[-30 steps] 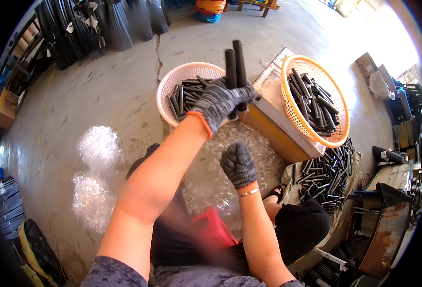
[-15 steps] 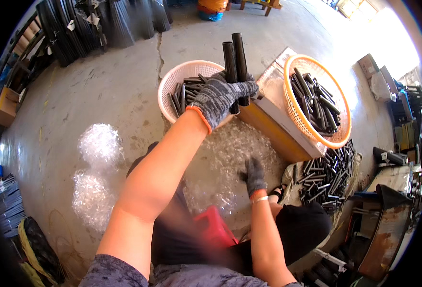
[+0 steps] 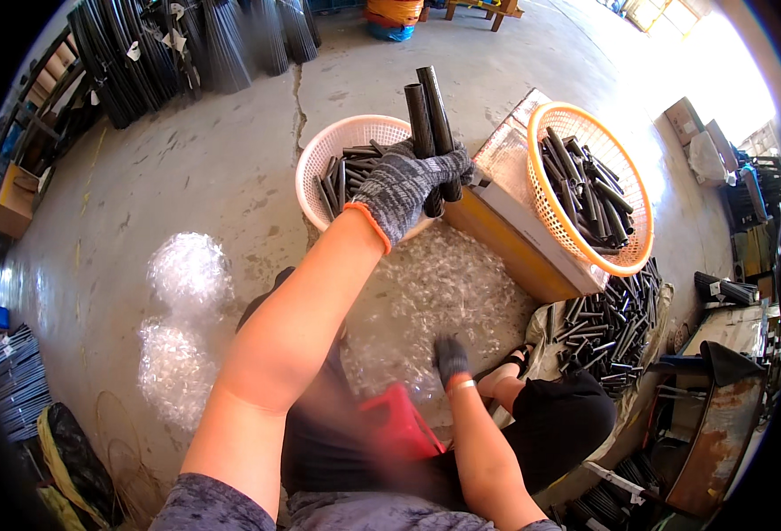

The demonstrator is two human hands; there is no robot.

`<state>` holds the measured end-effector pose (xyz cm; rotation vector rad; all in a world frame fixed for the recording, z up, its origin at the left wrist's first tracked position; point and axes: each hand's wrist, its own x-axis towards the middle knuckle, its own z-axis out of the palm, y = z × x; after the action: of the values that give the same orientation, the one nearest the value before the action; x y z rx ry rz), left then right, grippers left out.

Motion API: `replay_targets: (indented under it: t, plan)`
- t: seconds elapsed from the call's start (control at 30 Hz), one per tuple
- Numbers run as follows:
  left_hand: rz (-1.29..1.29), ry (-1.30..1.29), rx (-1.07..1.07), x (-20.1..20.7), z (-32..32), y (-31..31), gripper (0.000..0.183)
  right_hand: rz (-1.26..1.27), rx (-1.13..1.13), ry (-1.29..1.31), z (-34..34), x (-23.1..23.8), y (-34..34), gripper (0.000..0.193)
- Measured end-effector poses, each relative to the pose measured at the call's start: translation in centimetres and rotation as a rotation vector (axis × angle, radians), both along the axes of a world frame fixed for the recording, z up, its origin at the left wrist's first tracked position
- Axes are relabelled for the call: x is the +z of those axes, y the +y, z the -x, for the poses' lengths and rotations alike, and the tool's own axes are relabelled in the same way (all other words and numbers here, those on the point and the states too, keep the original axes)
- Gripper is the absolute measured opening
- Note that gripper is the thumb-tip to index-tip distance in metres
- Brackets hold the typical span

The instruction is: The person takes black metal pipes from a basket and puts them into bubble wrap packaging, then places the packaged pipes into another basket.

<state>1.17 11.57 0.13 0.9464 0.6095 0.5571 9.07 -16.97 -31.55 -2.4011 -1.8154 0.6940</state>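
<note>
My left hand (image 3: 399, 190), in a grey knitted glove with an orange cuff, is closed around two black tubes (image 3: 431, 115). They stand nearly upright and side by side in the grip, the right one reaching higher. Just behind that hand is a pale pink basket (image 3: 312, 142) partly filled with black tubes (image 3: 342, 177). My right hand (image 3: 450, 358), also gloved, hangs low above the floor near clear plastic scraps (image 3: 448, 283). Its fingers look loosely stretched, and I see nothing in them.
An orange-rimmed basket (image 3: 642, 195) of black tubes rests on a box (image 3: 514, 239) at right. More tubes (image 3: 616, 327) lie heaped on a sheet below it. Two clear plastic bundles (image 3: 188, 270) sit at left. A red plastic stool (image 3: 403, 420) is between my legs.
My right hand has moved down and left, toward me, and its fingers look less spread. My left hand keeps its grip; the tubes lean slightly more to the left.
</note>
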Motion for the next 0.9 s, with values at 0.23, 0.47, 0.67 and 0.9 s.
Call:
replay_targets:
  t: [0.23, 0.47, 0.67, 0.9]
  plan:
    - [0.057, -0.119, -0.013, -0.5, -0.7, 0.1, 0.015, 0.211, -1.211, 0.933, 0.2, -5.8, -5.8, 0.032]
    - [0.194, -0.239, -0.002, -0.1, -0.6, -0.5, 0.019, -0.584, -0.892, 1.094, -1.0, 15.3, 10.3, 0.037]
    - [0.189, -0.352, -0.027, -0.4, -0.5, -0.7, 0.019, -0.671, -0.734, 1.205, -0.7, 22.6, 11.4, 0.032]
    - [0.129, -0.073, 0.169, -2.4, 0.1, 1.2, 0.014, 0.122, 0.318, 0.346, -5.5, 25.0, 6.9, 0.044]
